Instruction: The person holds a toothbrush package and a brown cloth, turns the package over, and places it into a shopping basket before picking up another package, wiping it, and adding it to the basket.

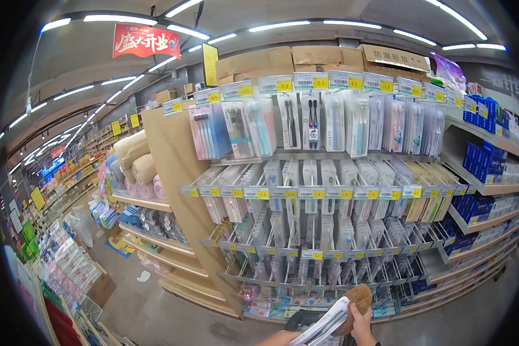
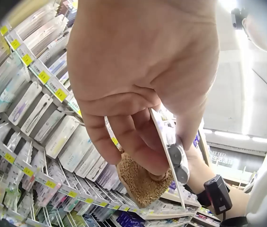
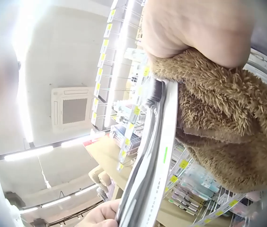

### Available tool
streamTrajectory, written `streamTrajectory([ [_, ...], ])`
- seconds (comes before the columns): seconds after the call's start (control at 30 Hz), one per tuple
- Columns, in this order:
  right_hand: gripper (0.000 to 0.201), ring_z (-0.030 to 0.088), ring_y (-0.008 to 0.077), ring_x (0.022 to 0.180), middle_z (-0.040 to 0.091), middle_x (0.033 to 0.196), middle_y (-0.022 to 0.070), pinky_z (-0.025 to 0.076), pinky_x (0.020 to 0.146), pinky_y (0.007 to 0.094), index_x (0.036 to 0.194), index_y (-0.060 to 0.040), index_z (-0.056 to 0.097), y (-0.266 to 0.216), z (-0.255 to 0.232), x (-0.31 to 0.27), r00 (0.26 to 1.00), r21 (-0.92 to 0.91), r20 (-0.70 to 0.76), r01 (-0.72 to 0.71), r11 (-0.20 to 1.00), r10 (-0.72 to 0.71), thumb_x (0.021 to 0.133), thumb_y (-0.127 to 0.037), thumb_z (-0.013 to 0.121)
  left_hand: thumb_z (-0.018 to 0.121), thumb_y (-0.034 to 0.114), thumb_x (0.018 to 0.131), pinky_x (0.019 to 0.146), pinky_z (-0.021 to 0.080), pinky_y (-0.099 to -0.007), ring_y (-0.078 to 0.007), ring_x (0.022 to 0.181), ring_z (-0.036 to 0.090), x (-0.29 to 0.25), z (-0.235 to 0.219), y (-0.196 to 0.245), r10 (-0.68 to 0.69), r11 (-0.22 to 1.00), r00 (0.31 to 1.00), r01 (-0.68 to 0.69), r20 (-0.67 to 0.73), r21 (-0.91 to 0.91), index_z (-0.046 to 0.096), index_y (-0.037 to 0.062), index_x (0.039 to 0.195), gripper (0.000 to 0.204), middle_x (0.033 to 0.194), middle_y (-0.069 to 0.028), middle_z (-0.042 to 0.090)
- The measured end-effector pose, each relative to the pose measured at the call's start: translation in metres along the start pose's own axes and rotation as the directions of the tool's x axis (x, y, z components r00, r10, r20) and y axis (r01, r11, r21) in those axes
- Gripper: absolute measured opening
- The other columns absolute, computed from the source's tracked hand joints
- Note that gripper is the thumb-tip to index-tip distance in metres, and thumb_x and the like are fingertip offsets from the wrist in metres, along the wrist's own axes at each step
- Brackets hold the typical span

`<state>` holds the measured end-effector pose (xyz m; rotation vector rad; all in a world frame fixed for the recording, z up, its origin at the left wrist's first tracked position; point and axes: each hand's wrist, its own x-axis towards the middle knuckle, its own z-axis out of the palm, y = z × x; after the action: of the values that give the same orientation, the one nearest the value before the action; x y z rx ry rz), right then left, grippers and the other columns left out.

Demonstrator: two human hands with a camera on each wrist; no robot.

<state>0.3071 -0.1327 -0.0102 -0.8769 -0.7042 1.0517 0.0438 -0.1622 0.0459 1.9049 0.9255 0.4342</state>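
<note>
Before the person stands a wide display rack (image 1: 328, 194), with many hanging packs, and along its top are placed cardboard cartons (image 1: 326, 56). Near its lower part, in front of it, the two hands hold things close together. Bulkier of these is a brown plush article (image 3: 218, 94), whose exact kind I cannot tell. The right hand (image 1: 360, 326) grips it, fingers bent into the pile. I judge it light and very soft; it will likely give under pressure, so a broad fold is better to hold than a few hairs.

Slimmer is the toothbrush pack (image 1: 322, 324), slanting between the hands, its upper end against the plush. The left hand (image 1: 279, 339) holds its lower end with curled fingers. With its flat card and clear plastic front, the pack should be light and fairly stiff, but smooth enough to slip. Its side edges, low down, seem the best place to hold. Smallest are the dark bristles (image 3: 155, 92) at its upper end; the plastic above them could dent if squeezed.
</note>
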Motion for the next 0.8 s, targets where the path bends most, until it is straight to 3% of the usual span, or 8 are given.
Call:
streamTrajectory([
  [0.07,0.053,0.053,0.02,0.109,0.052,0.122,0.0101,0.041,0.094,0.0348,0.132,-0.0014,0.036,-0.004,0.004,0.01,1.0,-0.02,-0.003,-0.024,0.999,0.024,0.086,-0.011,0.062,0.068,0.028,0.079,0.065,0.048,-0.037,-0.0283,0.07,0.062,0.007,-0.006,-0.008,0.209,0.97,0.973,-0.194,-0.101,0.146,0.061,0.001,0.1,0.034,0.079,-0.0176,0.064],
  [0.23,0.049,0.053,0.0216,0.108,0.053,0.121,0.0112,0.041,0.094,0.0344,0.129,-0.0012,0.04,-0.049,0.033,0.056,0.961,0.037,-0.222,0.178,0.983,-0.166,0.086,-0.011,0.063,0.068,0.026,0.079,0.066,0.048,-0.0364,-0.027,0.075,0.062,0.006,-0.04,-0.03,0.128,0.99,0.988,-0.122,-0.09,0.069,0.06,0.0002,0.103,0.036,0.087,-0.0171,0.064],
  [0.33,0.046,0.052,0.0234,0.109,0.052,0.121,0.0114,0.039,0.096,0.0342,0.127,0.0002,0.04,-0.054,0.03,0.096,0.868,-0.414,-0.121,0.397,0.819,-0.482,0.088,-0.014,0.061,0.066,0.022,0.083,0.071,0.048,-0.032,-0.0194,0.086,0.061,0.003,-0.065,-0.041,-0.017,0.997,0.991,0.007,-0.136,-0.071,0.054,0.0,0.114,0.04,0.1,-0.0135,0.062],
  [0.47,0.041,0.053,0.0296,0.099,0.054,0.108,0.0137,0.04,0.091,0.04,0.119,-0.004,0.046,-0.078,0.045,0.14,0.622,-0.646,0.247,0.677,0.352,-0.743,0.082,-0.008,0.064,0.062,0.013,0.087,0.074,0.048,-0.026,-0.0128,0.093,0.054,0.021,-0.072,-0.091,-0.036,0.901,0.889,-0.169,-0.457,-0.4,0.04,0.0004,0.129,0.049,0.112,-0.0089,0.055],
  [0.53,0.042,0.053,0.0327,0.094,0.054,0.102,0.0149,0.042,0.084,0.0438,0.11,-0.0105,0.056,-0.1,0.055,0.152,0.425,-0.721,0.634,0.628,-0.294,-0.646,0.07,-0.005,0.067,0.063,0.014,0.086,0.084,0.046,-0.0303,-0.0161,0.104,0.051,0.02,-0.082,-0.08,-0.083,0.831,0.743,-0.316,-0.664,-0.458,0.039,-0.0008,0.128,0.05,0.118,-0.0112,0.051],
  [0.57,0.04,0.053,0.0338,0.092,0.054,0.101,0.0145,0.042,0.082,0.0449,0.105,-0.0119,0.059,-0.104,0.061,0.16,0.389,-0.704,0.654,0.626,-0.335,-0.648,0.067,-0.005,0.066,0.054,0.013,0.091,0.105,0.027,-0.0327,-0.0225,0.126,0.038,0.024,-0.094,-0.094,-0.073,0.835,0.834,-0.248,-0.547,-0.491,0.028,-0.0042,0.137,0.055,0.136,-0.0152,0.039],
  [0.7,0.037,0.054,0.0336,0.091,0.056,0.097,0.0128,0.043,0.08,0.0445,0.102,-0.0133,0.063,-0.102,0.079,0.197,0.362,-0.656,0.732,0.602,-0.455,-0.577,0.066,-0.006,0.065,0.057,0.001,0.086,0.093,0.04,-0.0289,-0.0159,0.112,0.048,0.035,-0.106,-0.08,0.067,0.796,0.609,-0.511,-0.79,-0.326,0.028,0.0006,0.135,0.057,0.12,-0.0114,0.051],
  [0.8,0.044,0.055,0.0315,0.092,0.058,0.097,0.0105,0.044,0.081,0.0413,0.108,-0.0148,0.063,-0.087,0.093,0.226,0.421,-0.64,0.762,0.608,-0.471,-0.491,0.065,-0.008,0.067,0.052,0.0,0.088,0.096,0.038,-0.0294,-0.0175,0.112,0.049,0.034,-0.108,-0.076,-0.033,0.693,0.642,-0.538,-0.766,-0.481,0.011,0.0052,0.142,0.068,0.122,-0.0142,0.05],
])
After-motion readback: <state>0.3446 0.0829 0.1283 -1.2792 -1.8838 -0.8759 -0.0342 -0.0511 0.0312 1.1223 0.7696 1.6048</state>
